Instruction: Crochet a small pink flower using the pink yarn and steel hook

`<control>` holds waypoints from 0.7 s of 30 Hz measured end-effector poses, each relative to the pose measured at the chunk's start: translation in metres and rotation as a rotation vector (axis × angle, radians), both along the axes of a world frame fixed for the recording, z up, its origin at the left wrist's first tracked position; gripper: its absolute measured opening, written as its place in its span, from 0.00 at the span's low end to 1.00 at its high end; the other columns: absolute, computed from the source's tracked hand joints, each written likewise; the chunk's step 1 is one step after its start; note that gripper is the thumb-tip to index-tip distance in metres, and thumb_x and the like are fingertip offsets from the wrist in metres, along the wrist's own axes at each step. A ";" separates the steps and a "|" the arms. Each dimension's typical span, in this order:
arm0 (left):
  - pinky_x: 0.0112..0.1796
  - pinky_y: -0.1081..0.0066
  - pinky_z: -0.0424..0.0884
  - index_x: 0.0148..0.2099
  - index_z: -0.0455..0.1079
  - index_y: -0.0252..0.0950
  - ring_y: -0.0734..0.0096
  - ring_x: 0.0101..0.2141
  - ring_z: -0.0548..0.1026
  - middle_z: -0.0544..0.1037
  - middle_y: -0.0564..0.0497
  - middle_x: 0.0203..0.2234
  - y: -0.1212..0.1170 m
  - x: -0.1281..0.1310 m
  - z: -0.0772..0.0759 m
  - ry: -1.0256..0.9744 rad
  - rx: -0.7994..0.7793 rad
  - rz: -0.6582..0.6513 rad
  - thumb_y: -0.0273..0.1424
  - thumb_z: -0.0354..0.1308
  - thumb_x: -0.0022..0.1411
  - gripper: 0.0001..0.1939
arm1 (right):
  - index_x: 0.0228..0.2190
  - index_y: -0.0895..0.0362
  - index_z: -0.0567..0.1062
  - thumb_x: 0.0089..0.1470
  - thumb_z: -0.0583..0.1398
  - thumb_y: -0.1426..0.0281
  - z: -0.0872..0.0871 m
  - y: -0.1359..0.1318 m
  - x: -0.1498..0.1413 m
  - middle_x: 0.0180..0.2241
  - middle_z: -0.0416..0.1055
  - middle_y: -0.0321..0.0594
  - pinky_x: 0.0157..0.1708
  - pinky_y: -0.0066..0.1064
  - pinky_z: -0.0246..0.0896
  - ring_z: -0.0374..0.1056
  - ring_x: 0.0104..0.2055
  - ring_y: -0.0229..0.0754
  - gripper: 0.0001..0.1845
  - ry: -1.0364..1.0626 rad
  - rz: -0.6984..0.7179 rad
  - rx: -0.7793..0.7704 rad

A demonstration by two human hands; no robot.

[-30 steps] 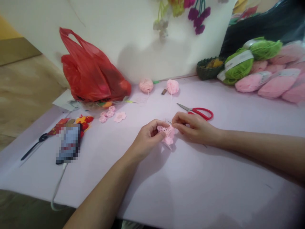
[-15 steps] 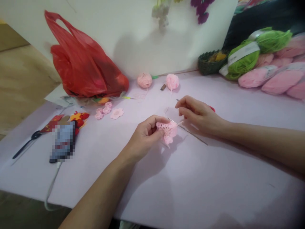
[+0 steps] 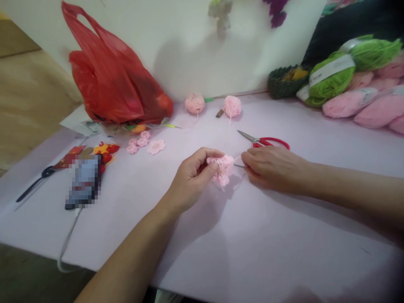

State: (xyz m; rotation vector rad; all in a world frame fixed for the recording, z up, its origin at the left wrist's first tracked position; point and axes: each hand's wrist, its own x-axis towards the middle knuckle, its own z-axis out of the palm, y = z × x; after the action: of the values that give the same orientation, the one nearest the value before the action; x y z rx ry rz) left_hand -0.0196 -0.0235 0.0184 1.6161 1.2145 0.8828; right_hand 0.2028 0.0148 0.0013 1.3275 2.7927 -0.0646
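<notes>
My left hand [image 3: 198,174] pinches a small pink crochet piece [image 3: 223,166] between thumb and fingers, above the table. Closed around a thin metal crochet hook [image 3: 239,165] is my right hand [image 3: 268,168]; only a short length of the shaft shows between the hand and the piece. A pink strand runs from the piece toward the right fingers. Red-handled scissors [image 3: 263,140] lie just behind my right hand, their blades pointing left. Farther back sits a pink yarn ball [image 3: 232,106] with a loose strand trailing forward.
Another pink yarn ball [image 3: 194,103] and a red plastic bag [image 3: 113,80] stand against the back board. Crocheted flowers [image 3: 156,146] lie at left, near a blurred phone-like object [image 3: 82,181] with a white cable. Green yarn skeins [image 3: 333,80] and a dark basket [image 3: 287,82] occupy the back right.
My right hand has come down and closed on the crochet hook's shaft, which stuck out bare before. The scissors, mostly hidden behind that hand earlier, now show. The view has shifted slightly.
</notes>
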 end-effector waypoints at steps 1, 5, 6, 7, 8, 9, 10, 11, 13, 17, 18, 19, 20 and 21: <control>0.36 0.72 0.66 0.49 0.72 0.38 0.75 0.32 0.71 0.75 0.54 0.33 0.000 0.000 0.000 0.005 0.012 0.002 0.31 0.55 0.67 0.10 | 0.28 0.56 0.65 0.56 0.54 0.71 0.001 0.000 0.000 0.29 0.70 0.41 0.27 0.33 0.45 0.65 0.29 0.42 0.06 0.001 -0.013 -0.009; 0.34 0.73 0.64 0.49 0.72 0.38 0.75 0.31 0.69 0.73 0.54 0.31 0.000 -0.002 0.000 0.020 0.022 0.007 0.29 0.53 0.68 0.11 | 0.27 0.55 0.64 0.55 0.54 0.70 0.002 0.001 0.002 0.26 0.69 0.39 0.25 0.32 0.41 0.61 0.25 0.40 0.05 0.063 -0.063 -0.032; 0.34 0.72 0.64 0.50 0.72 0.38 0.75 0.30 0.68 0.72 0.54 0.30 0.000 -0.002 0.001 0.025 0.019 0.008 0.29 0.53 0.67 0.11 | 0.27 0.55 0.64 0.55 0.54 0.70 0.002 0.002 0.003 0.26 0.69 0.38 0.24 0.32 0.41 0.60 0.25 0.39 0.05 0.095 -0.075 -0.043; 0.34 0.72 0.64 0.50 0.72 0.39 0.75 0.30 0.68 0.72 0.54 0.30 -0.001 -0.002 0.001 0.026 0.015 0.007 0.29 0.53 0.67 0.11 | 0.27 0.55 0.63 0.54 0.54 0.70 0.002 0.003 0.003 0.25 0.69 0.38 0.24 0.32 0.41 0.60 0.25 0.39 0.05 0.133 -0.082 -0.057; 0.34 0.72 0.64 0.50 0.72 0.39 0.74 0.30 0.68 0.72 0.54 0.31 -0.001 -0.002 0.002 0.021 0.011 0.005 0.30 0.53 0.67 0.11 | 0.27 0.55 0.63 0.54 0.54 0.70 0.002 0.004 0.003 0.25 0.69 0.37 0.24 0.32 0.43 0.60 0.25 0.39 0.05 0.174 -0.087 -0.073; 0.34 0.72 0.64 0.50 0.72 0.39 0.74 0.31 0.69 0.72 0.54 0.31 -0.001 -0.003 0.002 0.010 0.006 0.002 0.30 0.54 0.67 0.11 | 0.28 0.54 0.63 0.54 0.54 0.71 0.001 0.005 0.003 0.25 0.69 0.37 0.24 0.31 0.44 0.61 0.25 0.39 0.03 0.221 -0.090 -0.088; 0.34 0.72 0.64 0.50 0.72 0.39 0.73 0.31 0.69 0.73 0.53 0.32 -0.001 -0.003 0.002 -0.008 0.002 0.000 0.30 0.54 0.67 0.12 | 0.29 0.54 0.64 0.53 0.54 0.71 0.000 0.006 0.003 0.25 0.68 0.37 0.25 0.31 0.46 0.62 0.26 0.39 0.01 0.274 -0.092 -0.093; 0.34 0.71 0.65 0.51 0.72 0.39 0.73 0.32 0.69 0.73 0.53 0.33 -0.001 -0.004 0.002 -0.027 -0.004 -0.003 0.30 0.54 0.67 0.12 | 0.32 0.54 0.65 0.53 0.54 0.72 0.000 0.007 0.003 0.25 0.68 0.36 0.25 0.31 0.47 0.62 0.26 0.39 0.02 0.331 -0.091 -0.096; 0.35 0.72 0.65 0.51 0.72 0.40 0.73 0.32 0.69 0.74 0.52 0.34 -0.001 -0.005 0.001 -0.074 -0.022 -0.005 0.30 0.54 0.67 0.12 | 0.38 0.54 0.66 0.53 0.54 0.73 -0.001 0.007 0.003 0.24 0.67 0.33 0.25 0.30 0.49 0.62 0.25 0.39 0.09 0.450 -0.081 -0.093; 0.36 0.73 0.65 0.51 0.73 0.41 0.75 0.32 0.68 0.72 0.53 0.33 0.001 -0.007 -0.002 -0.144 -0.055 -0.002 0.31 0.56 0.66 0.12 | 0.42 0.53 0.68 0.53 0.54 0.75 0.003 0.006 0.004 0.21 0.62 0.29 0.23 0.29 0.49 0.57 0.21 0.36 0.14 0.663 -0.089 -0.142; 0.35 0.73 0.65 0.51 0.73 0.40 0.75 0.32 0.68 0.72 0.53 0.33 0.001 -0.007 -0.002 -0.144 -0.057 -0.001 0.31 0.56 0.66 0.12 | 0.41 0.52 0.69 0.53 0.54 0.75 0.005 0.006 0.005 0.20 0.61 0.29 0.23 0.29 0.49 0.55 0.21 0.35 0.13 0.728 -0.113 -0.168; 0.35 0.73 0.65 0.51 0.73 0.40 0.75 0.32 0.68 0.73 0.53 0.33 0.001 -0.007 -0.002 -0.138 -0.059 -0.001 0.31 0.56 0.66 0.12 | 0.39 0.52 0.70 0.53 0.55 0.75 0.007 0.006 0.005 0.20 0.61 0.29 0.23 0.29 0.49 0.55 0.21 0.35 0.12 0.806 -0.136 -0.205; 0.35 0.73 0.65 0.51 0.73 0.40 0.75 0.32 0.68 0.73 0.53 0.33 0.001 -0.006 -0.002 -0.128 -0.059 -0.001 0.31 0.57 0.66 0.12 | 0.37 0.53 0.71 0.53 0.55 0.76 0.009 0.007 0.005 0.21 0.63 0.30 0.23 0.29 0.50 0.56 0.22 0.35 0.10 0.893 -0.155 -0.249; 0.35 0.72 0.65 0.51 0.73 0.40 0.74 0.32 0.69 0.74 0.53 0.33 0.001 -0.006 -0.002 -0.118 -0.056 0.000 0.31 0.57 0.66 0.12 | 0.34 0.53 0.72 0.54 0.55 0.76 0.010 0.009 0.005 0.22 0.66 0.31 0.24 0.29 0.52 0.59 0.23 0.35 0.08 0.991 -0.164 -0.302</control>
State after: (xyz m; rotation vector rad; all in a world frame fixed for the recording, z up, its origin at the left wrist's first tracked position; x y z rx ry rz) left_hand -0.0253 -0.0225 0.0168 1.4985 1.1466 0.9233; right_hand 0.2081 0.0235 0.0111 1.7576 3.1012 -1.4485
